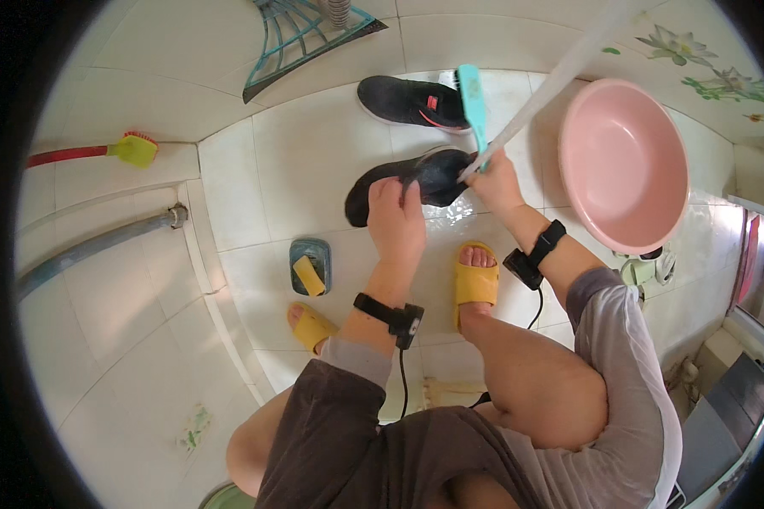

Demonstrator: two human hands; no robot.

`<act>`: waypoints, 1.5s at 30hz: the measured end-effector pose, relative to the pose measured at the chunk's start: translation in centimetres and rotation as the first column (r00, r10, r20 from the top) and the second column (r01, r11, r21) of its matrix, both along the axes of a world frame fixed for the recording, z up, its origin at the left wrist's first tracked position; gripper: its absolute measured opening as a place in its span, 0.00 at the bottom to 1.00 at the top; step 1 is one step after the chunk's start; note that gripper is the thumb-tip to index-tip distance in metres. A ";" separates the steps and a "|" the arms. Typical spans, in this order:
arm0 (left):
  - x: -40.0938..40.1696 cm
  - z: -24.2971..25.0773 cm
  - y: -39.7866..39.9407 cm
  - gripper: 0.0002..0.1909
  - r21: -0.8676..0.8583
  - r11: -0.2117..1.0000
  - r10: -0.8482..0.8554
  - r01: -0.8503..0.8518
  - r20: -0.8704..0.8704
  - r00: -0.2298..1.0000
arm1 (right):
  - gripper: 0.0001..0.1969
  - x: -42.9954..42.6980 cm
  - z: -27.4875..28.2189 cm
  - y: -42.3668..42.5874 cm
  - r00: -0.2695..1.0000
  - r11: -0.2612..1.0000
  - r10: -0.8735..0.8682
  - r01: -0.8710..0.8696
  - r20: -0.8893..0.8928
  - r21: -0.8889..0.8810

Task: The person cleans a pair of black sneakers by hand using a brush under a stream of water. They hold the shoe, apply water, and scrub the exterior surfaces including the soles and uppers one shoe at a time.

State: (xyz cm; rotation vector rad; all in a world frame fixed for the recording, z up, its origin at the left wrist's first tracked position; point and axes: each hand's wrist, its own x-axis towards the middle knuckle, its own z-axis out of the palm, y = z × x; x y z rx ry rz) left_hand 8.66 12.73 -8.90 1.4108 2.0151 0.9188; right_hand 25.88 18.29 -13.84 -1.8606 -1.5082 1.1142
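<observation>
My left hand [398,213] grips the near edge of a black shoe [442,172], holding it tilted above the tiled floor. In my right hand [496,184] is the handle of a turquoise scrub brush [472,95], its dark bristles facing left. The fingers of that hand also appear to touch the shoe's heel end. A pale stream of water [547,89] comes down from the upper right onto the shoe's opening. Beyond lies a second black shoe [414,102] with red-pink marks, partly behind the brush. A yellow soap bar [309,275] rests in a dark blue soap dish [321,248] left of my left wrist.
A pink basin [624,165] stands at the right. Against the back wall is a blue-green squeegee or broom head [305,51]. A red-handled brush [134,150] and a grey pipe [102,238] are at the left. The floor [458,216] is wet below the shoe.
</observation>
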 end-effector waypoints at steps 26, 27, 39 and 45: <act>-0.8 -4.5 -0.6 0.12 -0.063 0.997 0.075 -0.053 0.425 0.902 | 0.15 2.2 3.2 -2.8 0.999 0.996 -0.011 0.007 0.046 0.083; -1.2 -4.6 -0.3 0.12 -0.070 0.996 0.074 -0.049 0.426 0.902 | 0.15 1.3 3.0 -3.2 0.998 1.000 0.020 -0.021 0.054 0.014; -1.6 -2.4 0.4 0.13 -0.295 0.955 0.105 0.030 0.430 0.897 | 0.16 1.0 4.2 -2.1 0.975 0.980 0.122 -0.148 0.186 0.132; -0.2 0.9 0.0 0.10 0.123 0.986 -0.133 0.116 0.141 0.981 | 0.16 0.2 -1.2 -2.8 0.998 0.997 -0.068 0.069 0.006 -0.041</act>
